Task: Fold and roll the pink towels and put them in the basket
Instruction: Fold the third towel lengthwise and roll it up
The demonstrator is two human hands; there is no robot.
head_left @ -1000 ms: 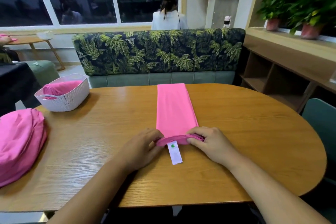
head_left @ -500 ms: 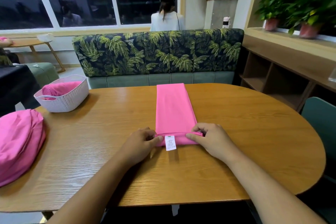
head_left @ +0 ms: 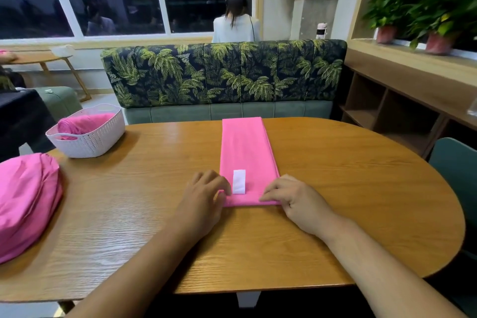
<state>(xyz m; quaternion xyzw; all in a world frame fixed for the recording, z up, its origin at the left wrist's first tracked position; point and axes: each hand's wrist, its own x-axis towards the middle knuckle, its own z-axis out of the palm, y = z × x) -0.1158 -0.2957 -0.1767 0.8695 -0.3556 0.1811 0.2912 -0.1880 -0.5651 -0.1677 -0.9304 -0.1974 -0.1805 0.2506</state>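
The towel (head_left: 246, 150) lies as a long folded strip along the middle of the desk (head_left: 348, 188), its near end turned over with a white label (head_left: 239, 181) on top. The left hand (head_left: 204, 196) and right hand (head_left: 291, 199) each pinch one corner of that turned end. Far left, a basket (head_left: 90, 142) holds another rolled towel (head_left: 80, 124).
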